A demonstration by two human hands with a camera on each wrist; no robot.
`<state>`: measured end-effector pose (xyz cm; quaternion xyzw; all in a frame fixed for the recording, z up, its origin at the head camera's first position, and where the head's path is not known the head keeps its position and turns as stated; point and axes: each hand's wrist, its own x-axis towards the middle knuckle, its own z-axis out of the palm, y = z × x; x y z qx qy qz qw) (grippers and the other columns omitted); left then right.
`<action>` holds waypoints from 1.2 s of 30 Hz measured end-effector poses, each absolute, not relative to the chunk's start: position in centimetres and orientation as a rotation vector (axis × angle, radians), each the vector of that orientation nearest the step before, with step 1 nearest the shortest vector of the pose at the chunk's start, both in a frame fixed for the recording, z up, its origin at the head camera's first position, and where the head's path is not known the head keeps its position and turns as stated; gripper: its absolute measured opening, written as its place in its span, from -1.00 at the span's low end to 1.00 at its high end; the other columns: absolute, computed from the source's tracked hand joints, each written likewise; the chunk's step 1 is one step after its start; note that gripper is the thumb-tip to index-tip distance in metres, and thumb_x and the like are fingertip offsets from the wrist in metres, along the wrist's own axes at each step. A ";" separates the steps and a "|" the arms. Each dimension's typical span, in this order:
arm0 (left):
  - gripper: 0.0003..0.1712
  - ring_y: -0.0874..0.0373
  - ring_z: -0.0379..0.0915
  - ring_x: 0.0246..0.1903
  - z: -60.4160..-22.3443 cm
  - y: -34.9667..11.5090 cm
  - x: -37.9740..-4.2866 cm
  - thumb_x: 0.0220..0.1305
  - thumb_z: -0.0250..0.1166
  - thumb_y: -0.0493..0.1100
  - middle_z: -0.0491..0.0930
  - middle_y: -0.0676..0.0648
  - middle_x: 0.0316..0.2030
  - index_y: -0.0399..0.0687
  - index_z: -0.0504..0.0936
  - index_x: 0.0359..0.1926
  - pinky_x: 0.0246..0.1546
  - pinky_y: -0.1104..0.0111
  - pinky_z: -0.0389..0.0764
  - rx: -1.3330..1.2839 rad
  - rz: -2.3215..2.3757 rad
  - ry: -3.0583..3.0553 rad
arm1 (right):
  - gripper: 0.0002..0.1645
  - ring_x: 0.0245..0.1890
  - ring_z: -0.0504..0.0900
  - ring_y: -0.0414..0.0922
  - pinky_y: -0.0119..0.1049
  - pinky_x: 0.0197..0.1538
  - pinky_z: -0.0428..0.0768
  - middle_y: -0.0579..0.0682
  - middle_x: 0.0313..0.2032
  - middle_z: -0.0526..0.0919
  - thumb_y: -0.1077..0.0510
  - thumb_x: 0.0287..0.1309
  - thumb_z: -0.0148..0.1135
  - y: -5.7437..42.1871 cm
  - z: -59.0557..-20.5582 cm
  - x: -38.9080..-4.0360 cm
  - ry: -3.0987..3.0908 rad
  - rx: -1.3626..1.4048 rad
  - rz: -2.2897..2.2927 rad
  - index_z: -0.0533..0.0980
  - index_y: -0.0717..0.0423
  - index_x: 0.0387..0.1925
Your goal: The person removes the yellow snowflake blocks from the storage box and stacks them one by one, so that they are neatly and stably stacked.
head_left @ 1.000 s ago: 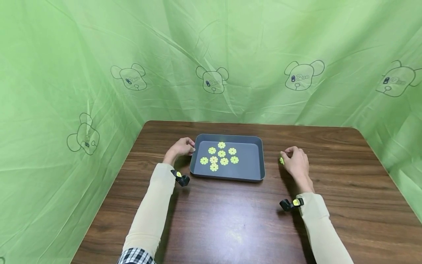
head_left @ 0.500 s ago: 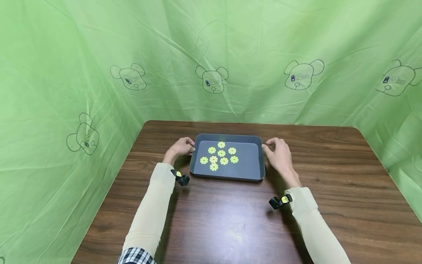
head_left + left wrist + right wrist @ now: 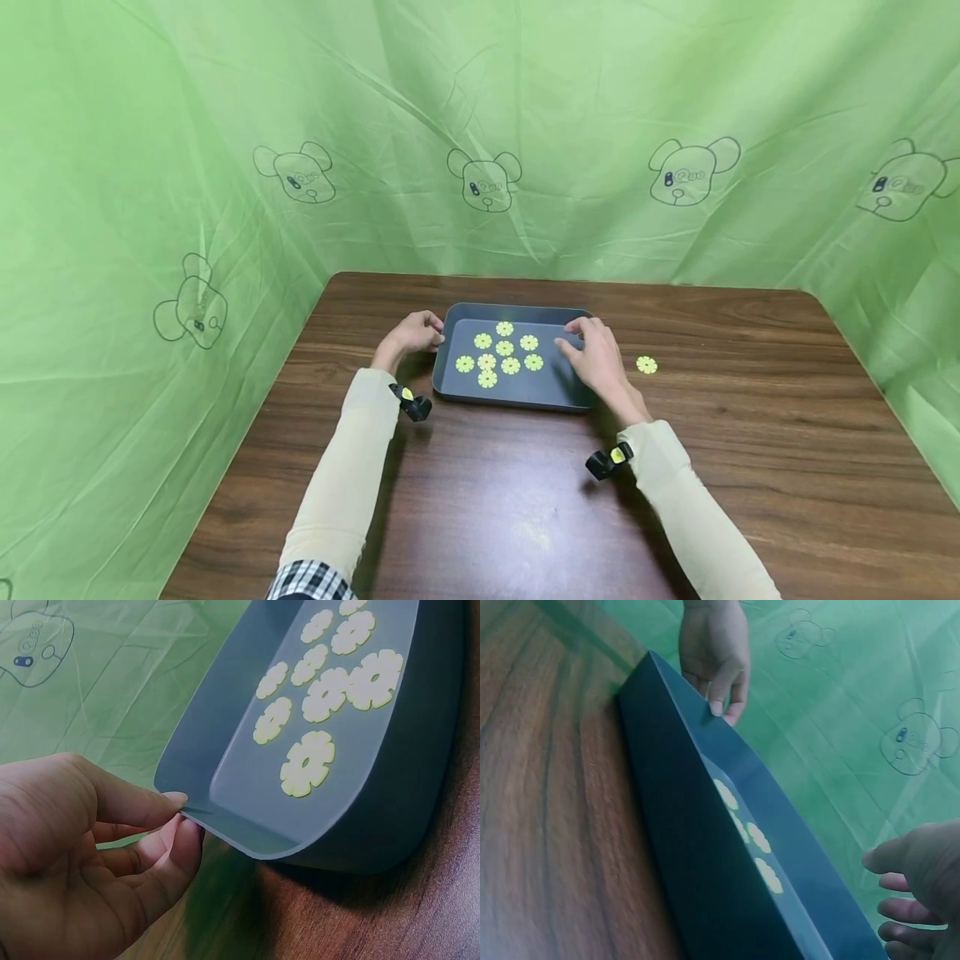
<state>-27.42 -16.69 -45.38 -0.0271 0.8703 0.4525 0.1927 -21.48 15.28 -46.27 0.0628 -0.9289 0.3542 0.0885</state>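
Note:
A dark grey rectangular tray stands on the table, with several yellow flower-shaped discs lying flat toward its left part. At the tray's left end my left hand pinches the rim between thumb and fingers, plainly seen in the left wrist view. My right hand hovers over the tray's right part, thumb and fingers apart and nothing between them. That same hand shows loosely bent fingers in the right wrist view. One more flower disc lies on the wood right of the tray, beyond my right wrist.
The brown wooden table extends around the tray. Green cloth printed with bear heads hangs behind and at both sides. A small black camera sits on my right wrist, another on my left.
My right hand has moved left from beside the lone disc, past the tray's right edge, to above the tray. That disc stays on the table, now uncovered. My left hand keeps its place.

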 end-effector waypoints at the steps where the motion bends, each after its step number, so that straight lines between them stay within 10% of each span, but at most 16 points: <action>1: -0.69 0.09 0.48 -0.27 -45.4 -16.7 -27.4 0.23 0.15 -0.41 0.41 -0.18 -0.17 -0.40 0.40 0.00 -0.14 0.32 0.65 -0.075 1.270 2.441 | -0.61 -0.04 0.46 0.12 0.02 0.03 0.44 0.17 -0.08 0.53 0.03 0.16 0.30 15.0 -46.4 -21.5 -2.774 0.197 1.054 0.52 0.21 -0.09; 36: -0.68 0.11 0.45 -0.30 -45.6 -16.9 -27.6 0.21 0.14 -0.43 0.41 -0.17 -0.19 -0.40 0.40 0.01 -0.10 0.26 0.65 -0.075 1.310 2.394 | -0.70 -0.13 0.46 0.07 -0.04 0.01 0.45 0.09 -0.20 0.53 0.04 0.04 0.41 12.5 -48.4 -22.3 -3.008 0.311 0.891 0.51 0.12 -0.31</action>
